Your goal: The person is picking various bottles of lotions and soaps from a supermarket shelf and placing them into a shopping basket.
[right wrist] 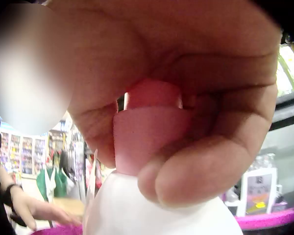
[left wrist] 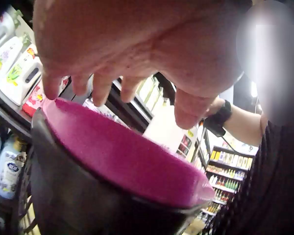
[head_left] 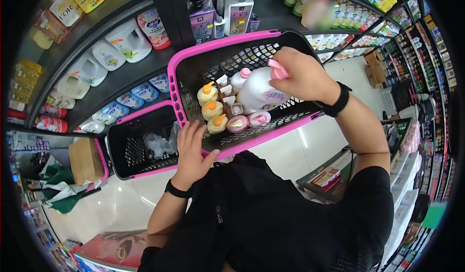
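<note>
Centre frame: bottle (head_left: 256,92) is gripped by its cap (head_left: 278,70) in right hand (head_left: 302,76); basket (head_left: 219,46) is apparently steadied by flat fingers (head_left: 189,130) of left hand (head_left: 192,151).

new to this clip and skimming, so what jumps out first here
The pink-rimmed black shopping basket in the middle of the head view, stocked with bottles, stands out. The right hand grips the pink pump top of a large white bottle inside it, while the left hand rests on its near rim. Shelves of detergent jugs rise behind.
</note>
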Demonstrator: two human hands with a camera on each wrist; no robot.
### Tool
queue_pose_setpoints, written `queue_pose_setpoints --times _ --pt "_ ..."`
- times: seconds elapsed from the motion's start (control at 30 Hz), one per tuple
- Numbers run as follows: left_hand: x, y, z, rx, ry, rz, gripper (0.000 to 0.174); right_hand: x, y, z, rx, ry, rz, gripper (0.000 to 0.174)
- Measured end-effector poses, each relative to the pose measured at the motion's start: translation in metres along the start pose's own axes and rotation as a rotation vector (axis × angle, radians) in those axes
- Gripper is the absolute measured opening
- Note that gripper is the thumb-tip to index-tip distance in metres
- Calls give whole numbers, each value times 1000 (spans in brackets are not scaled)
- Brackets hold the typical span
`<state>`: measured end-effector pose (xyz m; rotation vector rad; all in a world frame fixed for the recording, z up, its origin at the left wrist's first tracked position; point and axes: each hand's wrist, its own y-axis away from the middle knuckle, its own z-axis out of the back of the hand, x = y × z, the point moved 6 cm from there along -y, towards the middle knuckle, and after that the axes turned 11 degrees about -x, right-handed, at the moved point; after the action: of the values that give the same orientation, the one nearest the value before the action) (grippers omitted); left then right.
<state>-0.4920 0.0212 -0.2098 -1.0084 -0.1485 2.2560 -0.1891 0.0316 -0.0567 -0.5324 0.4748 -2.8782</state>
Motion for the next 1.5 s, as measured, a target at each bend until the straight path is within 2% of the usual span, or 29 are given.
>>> queue_pose_setpoints --times 0.03,0.1,0.2,0.3,0.4,0.53,0.6,0.73,0.83,1.03,1.17,1.23,1.3,1.37,1.43,1.5 --pt "-8 4 -8 48 -113 -51 73 -24 10 -12 54 46 -53 31" --pt "-11 8 -20 4 -159 -58 67 -71 29 -40 162 143 -149 30" --pt "-14 5 -21 -40 -219 -62 56 -142 58 -95 311 192 -140 29" --pt "-14 7 -25 -38 -271 -91 53 -205 92 -161 549 225 -93 33" --pt "-17 4 -25 -5 -280 -30 51 -227 114 -211 868 257 -119 37" --pt "-16 1 -25 26 -279 19 52 -243 141 -277 922 214 -37 44" --pt "-15 -1 -24 29 -276 24 51 -244 152 -294 975 206 -76 45" --pt "-14 -2 -26 66 -292 54 50 -239 159 -307 995 162 -77 38" --pt "-13 -3 -26 67 -290 62 50 -239 167 -313 992 108 -96 41" --pt "-12 1 -24 27 -267 82 50 -256 174 -322 1015 89 -175 72" --pt "-11 4 -20 -10 -225 69 50 -253 164 -320 1151 126 -46 91" --pt "-7 7 -18 -11 -163 85 52 -254 154 -311 1143 121 -6 73" --pt "-3 10 -18 -26 -95 92 53 -270 144 -310 1164 65 -34 69" --pt "3 11 -10 -16 43 121 53 -271 122 -296 1084 123 -123 64" --pt "9 14 2 -65 218 153 53 -252 92 -271 893 65 -37 53" --pt "22 19 19 -128 369 166 52 -217 58 -235 757 -36 -281 45"
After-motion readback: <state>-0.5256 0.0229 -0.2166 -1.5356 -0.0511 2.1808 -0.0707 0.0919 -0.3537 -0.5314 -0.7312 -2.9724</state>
